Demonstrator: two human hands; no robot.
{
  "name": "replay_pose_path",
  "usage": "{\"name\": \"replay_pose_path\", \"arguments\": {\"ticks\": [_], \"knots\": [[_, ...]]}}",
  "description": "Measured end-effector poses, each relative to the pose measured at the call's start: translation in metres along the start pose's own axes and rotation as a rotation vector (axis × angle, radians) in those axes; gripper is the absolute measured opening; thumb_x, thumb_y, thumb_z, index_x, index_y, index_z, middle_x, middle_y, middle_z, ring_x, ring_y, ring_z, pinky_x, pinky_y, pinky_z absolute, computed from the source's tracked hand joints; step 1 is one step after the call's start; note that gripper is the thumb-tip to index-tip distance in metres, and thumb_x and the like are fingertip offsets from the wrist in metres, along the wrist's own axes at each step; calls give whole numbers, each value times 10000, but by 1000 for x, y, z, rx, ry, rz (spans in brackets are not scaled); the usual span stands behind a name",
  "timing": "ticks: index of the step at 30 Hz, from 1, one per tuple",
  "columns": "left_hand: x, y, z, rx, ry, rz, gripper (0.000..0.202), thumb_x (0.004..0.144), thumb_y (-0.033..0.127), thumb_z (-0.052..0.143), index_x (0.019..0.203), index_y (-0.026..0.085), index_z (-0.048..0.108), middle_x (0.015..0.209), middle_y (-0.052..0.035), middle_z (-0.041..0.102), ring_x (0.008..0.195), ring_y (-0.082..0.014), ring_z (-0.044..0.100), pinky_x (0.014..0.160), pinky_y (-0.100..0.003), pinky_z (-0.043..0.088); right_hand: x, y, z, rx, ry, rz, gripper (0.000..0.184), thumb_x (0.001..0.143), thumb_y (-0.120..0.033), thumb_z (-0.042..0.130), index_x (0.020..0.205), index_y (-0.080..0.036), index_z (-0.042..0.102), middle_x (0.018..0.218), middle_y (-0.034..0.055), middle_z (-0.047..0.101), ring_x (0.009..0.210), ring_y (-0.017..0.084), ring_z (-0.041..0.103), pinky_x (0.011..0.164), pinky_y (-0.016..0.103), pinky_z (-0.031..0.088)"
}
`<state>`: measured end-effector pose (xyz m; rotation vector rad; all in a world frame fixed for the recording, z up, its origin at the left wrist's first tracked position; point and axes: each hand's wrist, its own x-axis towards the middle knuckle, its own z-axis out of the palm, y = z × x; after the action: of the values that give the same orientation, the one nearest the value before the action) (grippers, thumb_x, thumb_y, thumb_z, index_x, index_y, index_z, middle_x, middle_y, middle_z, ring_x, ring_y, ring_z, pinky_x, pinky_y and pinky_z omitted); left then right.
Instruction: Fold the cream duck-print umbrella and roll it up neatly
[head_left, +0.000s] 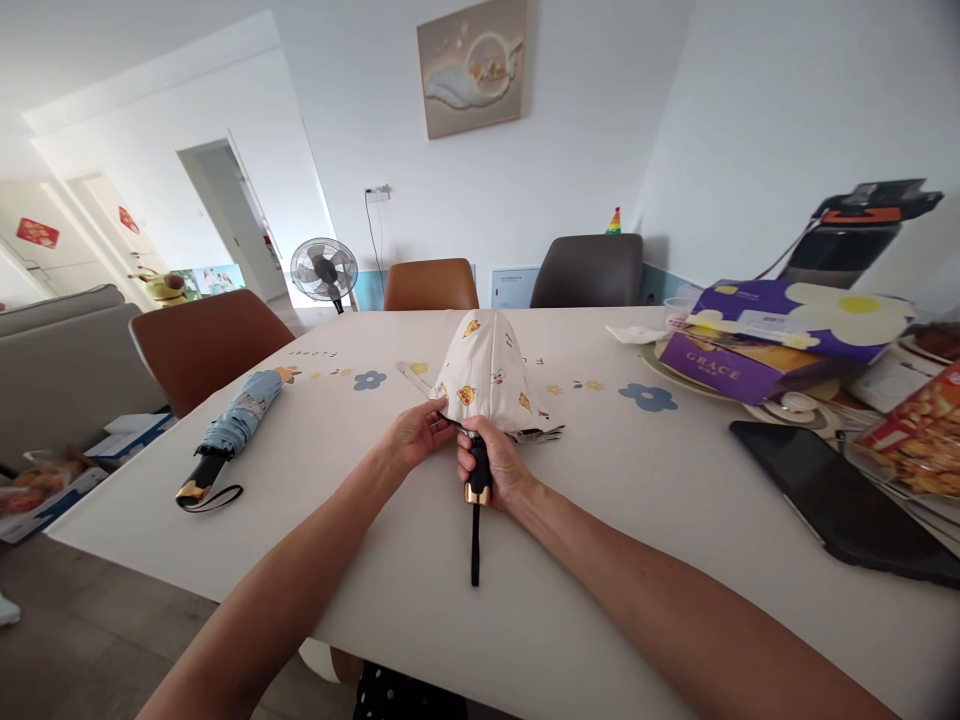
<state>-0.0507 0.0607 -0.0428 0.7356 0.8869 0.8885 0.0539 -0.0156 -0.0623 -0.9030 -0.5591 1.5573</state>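
A white folding umbrella with small cartoon prints lies on the white table, its canopy loose and puffed up. My right hand is wrapped around its black handle, from which a black strap hangs toward me. My left hand pinches the canopy's near left edge. A second folding umbrella, light blue and rolled tight with a black handle and strap, rests on the table's left side, away from both hands.
A dark tablet lies at the right, behind it a purple box, plates and snack packets. Brown and grey chairs stand around the table. A fan stands by the far wall, and a sofa is at the left.
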Motion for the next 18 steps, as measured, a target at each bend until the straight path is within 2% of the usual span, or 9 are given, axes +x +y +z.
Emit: {"name": "replay_pose_path", "arguments": {"ticks": [4,7,14,18], "knots": [[2,-2,-4,65,104,125,102,697,151,630,697,124,532,585,13,481,485,-67,486,522,-229,507,0,0,0,19,35,10,265,712,-366,551,557,-186,433,406,-50,396,342,68,342,352,204,336],[1,-2,-6,131,161,224,107,679,172,621,676,145,517,530,44,430,451,-63,442,496,-245,496,2,0,-1,31,34,11,262,701,-375,571,572,-190,437,418,-45,414,351,75,357,352,208,340],[0,-3,-6,398,233,347,180,681,229,591,826,161,510,579,18,488,524,-110,501,524,-278,493,1,-1,0,32,51,34,263,710,-366,557,561,-187,435,412,-47,404,344,70,347,355,206,341],[2,-1,-8,570,343,398,301,700,262,581,964,176,465,743,-8,519,565,-106,492,523,-251,447,0,-2,2,36,65,26,250,707,-345,560,557,-183,442,417,-46,412,348,69,352,354,207,347]]}}
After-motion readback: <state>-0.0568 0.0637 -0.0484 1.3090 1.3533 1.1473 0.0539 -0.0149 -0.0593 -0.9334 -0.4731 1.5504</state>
